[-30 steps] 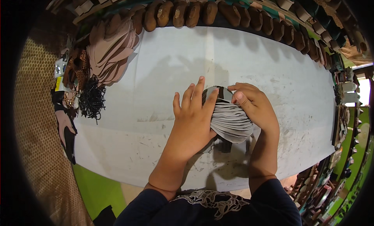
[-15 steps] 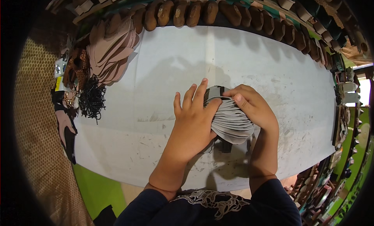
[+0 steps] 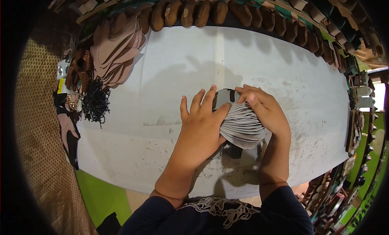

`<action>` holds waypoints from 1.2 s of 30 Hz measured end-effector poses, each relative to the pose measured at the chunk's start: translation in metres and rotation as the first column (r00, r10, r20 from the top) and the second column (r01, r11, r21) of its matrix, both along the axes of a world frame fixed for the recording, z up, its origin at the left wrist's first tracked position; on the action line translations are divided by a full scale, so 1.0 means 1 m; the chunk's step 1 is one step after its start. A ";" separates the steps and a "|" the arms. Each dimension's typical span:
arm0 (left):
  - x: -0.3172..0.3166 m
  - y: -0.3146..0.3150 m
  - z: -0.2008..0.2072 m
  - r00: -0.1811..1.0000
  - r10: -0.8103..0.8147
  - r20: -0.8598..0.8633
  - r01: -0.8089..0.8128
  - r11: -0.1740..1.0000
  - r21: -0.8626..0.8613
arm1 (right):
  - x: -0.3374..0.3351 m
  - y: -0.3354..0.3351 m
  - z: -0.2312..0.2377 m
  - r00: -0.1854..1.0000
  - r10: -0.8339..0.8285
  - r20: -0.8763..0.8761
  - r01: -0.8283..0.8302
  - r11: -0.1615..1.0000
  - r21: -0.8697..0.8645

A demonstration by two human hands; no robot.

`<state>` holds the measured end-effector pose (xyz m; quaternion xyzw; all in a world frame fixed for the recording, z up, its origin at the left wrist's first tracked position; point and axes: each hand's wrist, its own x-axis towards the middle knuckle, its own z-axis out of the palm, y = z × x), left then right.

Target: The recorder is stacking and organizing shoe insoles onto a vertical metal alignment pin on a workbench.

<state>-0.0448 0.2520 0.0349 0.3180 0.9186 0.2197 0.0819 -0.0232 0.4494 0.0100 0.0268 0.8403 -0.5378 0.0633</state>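
Note:
A thick fan of thin grey rounded pieces (image 3: 243,131), like cut soles or leather, spreads in overlapping layers above the middle of the white table. My left hand (image 3: 200,129) grips its left side, thumb pressed on the layers and the other fingers stretched out past its far end. At the far right side, my right hand (image 3: 269,109) is closed on the pieces' edges, thumb against curled fingers. Beyond my left thumb shows a grey piece with black marks (image 3: 224,96). A dark patch (image 3: 233,151) lies under the near end of the fan; what it is I cannot tell.
Brown shoe lasts (image 3: 202,14) line the white table's (image 3: 174,52) far edge. At left lie pink-brown cut pieces (image 3: 115,52) and a heap of black beaded strands (image 3: 96,101). Crowded shelves (image 3: 360,154) stand at right.
My right fingers have shifted slightly right and toward me along the far edge. The fan has spread a little, and the marked grey piece beyond it shows differently. My left hand hardly moves.

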 end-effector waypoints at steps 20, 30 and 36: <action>0.000 -0.003 -0.001 1.000 -0.006 0.007 0.006 1.000 -0.006 | 0.000 -0.002 0.001 0.994 0.046 -0.096 -0.044 0.999 0.016; 0.000 -0.003 -0.001 1.000 0.004 0.001 -0.004 1.000 -0.008 | 0.004 -0.003 0.006 1.000 0.007 0.018 -0.008 0.997 0.076; -0.001 -0.003 0.000 1.000 0.010 0.007 -0.010 1.000 -0.005 | 0.004 -0.004 0.012 0.999 -0.009 0.041 0.003 0.990 0.141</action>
